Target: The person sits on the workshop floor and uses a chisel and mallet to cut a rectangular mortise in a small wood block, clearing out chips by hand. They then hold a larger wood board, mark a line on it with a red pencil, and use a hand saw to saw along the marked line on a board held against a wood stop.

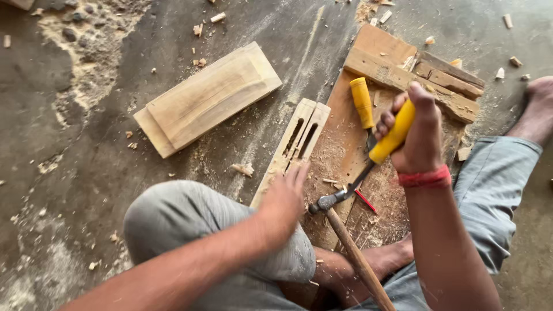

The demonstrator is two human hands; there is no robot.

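Right hand [417, 135] fingers wrapped round yellow-handled chisel [385, 145], blade angled down-left | left hand [286, 196] flat on slotted wood piece [295, 147], which runs up-right from its fingertips

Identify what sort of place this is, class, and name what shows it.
Probably an informal woodworking spot on a concrete floor: a mortised wood piece, a yellow-handled chisel in the right hand, and a hammer.
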